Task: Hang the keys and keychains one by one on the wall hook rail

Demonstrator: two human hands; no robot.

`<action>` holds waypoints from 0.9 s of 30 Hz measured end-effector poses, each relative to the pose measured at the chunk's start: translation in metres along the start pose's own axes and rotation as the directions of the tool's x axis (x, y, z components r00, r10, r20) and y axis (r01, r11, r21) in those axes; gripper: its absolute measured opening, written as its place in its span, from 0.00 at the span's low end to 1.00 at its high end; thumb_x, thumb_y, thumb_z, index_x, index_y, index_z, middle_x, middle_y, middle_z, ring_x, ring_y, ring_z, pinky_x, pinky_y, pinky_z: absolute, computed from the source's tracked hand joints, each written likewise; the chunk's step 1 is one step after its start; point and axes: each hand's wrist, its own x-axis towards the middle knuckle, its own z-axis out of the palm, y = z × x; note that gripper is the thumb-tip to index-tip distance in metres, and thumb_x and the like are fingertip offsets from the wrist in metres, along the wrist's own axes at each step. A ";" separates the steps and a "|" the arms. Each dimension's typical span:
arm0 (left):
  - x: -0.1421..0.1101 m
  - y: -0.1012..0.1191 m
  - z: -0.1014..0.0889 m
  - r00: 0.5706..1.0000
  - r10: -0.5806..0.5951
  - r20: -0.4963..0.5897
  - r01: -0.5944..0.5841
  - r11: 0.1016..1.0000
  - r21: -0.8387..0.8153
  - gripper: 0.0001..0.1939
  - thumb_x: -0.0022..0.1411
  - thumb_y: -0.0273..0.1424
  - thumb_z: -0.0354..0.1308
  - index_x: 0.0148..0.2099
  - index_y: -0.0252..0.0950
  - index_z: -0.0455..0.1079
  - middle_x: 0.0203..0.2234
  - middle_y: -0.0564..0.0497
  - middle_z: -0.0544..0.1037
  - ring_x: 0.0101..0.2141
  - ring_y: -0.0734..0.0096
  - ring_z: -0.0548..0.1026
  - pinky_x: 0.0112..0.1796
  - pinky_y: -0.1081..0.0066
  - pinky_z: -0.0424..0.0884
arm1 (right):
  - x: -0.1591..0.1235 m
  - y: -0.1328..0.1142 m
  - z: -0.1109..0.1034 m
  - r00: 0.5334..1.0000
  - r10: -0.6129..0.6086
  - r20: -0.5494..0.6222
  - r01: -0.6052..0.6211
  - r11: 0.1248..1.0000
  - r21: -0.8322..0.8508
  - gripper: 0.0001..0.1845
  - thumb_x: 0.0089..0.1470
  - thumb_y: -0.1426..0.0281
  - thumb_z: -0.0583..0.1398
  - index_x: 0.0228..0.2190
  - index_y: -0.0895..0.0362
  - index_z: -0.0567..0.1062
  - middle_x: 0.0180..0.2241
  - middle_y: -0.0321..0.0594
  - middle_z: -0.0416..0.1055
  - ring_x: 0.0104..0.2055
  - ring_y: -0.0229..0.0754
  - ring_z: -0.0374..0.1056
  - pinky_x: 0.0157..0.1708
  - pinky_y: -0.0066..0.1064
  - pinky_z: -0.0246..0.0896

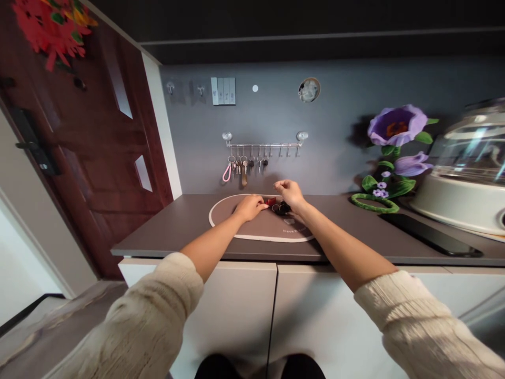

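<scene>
My left hand (pixel 249 207) is low over the oval mat (pixel 244 231), its fingers curled and its thumb and fingertips at a small red object (pixel 271 201). Beside that object lies a dark bunch of keys (pixel 282 209) with a metal ring, partly under my right wrist. My right hand (pixel 291 192) is raised a little above the keys, with thumb and fingers pinched together; whatever is between them is too small to make out. On the wall behind, a hook rail (pixel 264 145) carries several keys, a pink loop (pixel 226 173) and a brown tag (pixel 244 176).
A purple artificial flower (pixel 397 126) with a green ring base, a black phone (pixel 430 234) and a white appliance with a clear cover (pixel 465 195) stand or lie on the right of the counter (pixel 158 226). A dark red door (pixel 102 137) is at left. Dark cabinetry (pixel 315 26) overhangs.
</scene>
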 end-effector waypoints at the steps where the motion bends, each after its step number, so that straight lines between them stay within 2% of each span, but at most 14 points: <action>1: 0.000 0.000 0.000 1.000 -0.003 0.009 0.003 1.000 0.006 0.12 0.55 0.39 0.54 0.34 0.36 0.72 0.30 0.48 0.73 0.31 0.69 0.69 0.35 0.71 0.63 | -0.003 0.001 -0.001 1.000 -0.012 0.001 0.012 0.998 -0.057 0.07 0.47 0.71 0.55 0.27 0.60 0.73 0.29 0.39 0.72 0.31 0.35 0.66 0.37 0.26 0.58; 5: 0.000 -0.002 0.000 0.999 0.005 0.031 -0.006 1.000 0.030 0.11 0.55 0.37 0.54 0.35 0.36 0.72 0.30 0.48 0.73 0.31 0.69 0.69 0.35 0.71 0.63 | -0.012 0.004 -0.003 0.996 -0.080 0.030 0.085 0.953 -0.290 0.07 0.49 0.71 0.55 0.28 0.59 0.73 0.29 0.40 0.73 0.31 0.36 0.66 0.36 0.27 0.58; 9: 0.001 -0.004 0.001 0.999 0.033 0.036 -0.035 0.998 0.053 0.10 0.57 0.32 0.51 0.36 0.37 0.73 0.32 0.48 0.73 0.34 0.68 0.69 0.38 0.71 0.63 | -0.014 0.004 -0.003 0.982 -0.148 0.120 0.185 0.899 -0.397 0.08 0.49 0.72 0.54 0.29 0.59 0.74 0.28 0.40 0.73 0.32 0.36 0.66 0.37 0.26 0.57; 16: 0.001 -0.006 0.000 1.000 -0.004 0.018 0.003 1.000 0.030 0.09 0.57 0.29 0.49 0.34 0.36 0.71 0.34 0.48 0.71 0.35 0.69 0.68 0.40 0.71 0.63 | -0.015 0.004 -0.002 0.974 -0.151 0.171 0.217 0.846 -0.488 0.09 0.49 0.73 0.54 0.31 0.59 0.74 0.30 0.40 0.73 0.32 0.37 0.66 0.35 0.26 0.56; 27: 0.001 -0.008 -0.004 0.981 -0.123 -0.150 0.103 0.986 -0.132 0.06 0.58 0.28 0.48 0.32 0.35 0.66 0.32 0.49 0.71 0.36 0.70 0.67 0.41 0.69 0.62 | -0.015 0.004 -0.001 0.964 -0.157 0.215 0.249 0.820 -0.515 0.09 0.50 0.73 0.54 0.32 0.57 0.74 0.31 0.41 0.74 0.33 0.38 0.67 0.35 0.26 0.56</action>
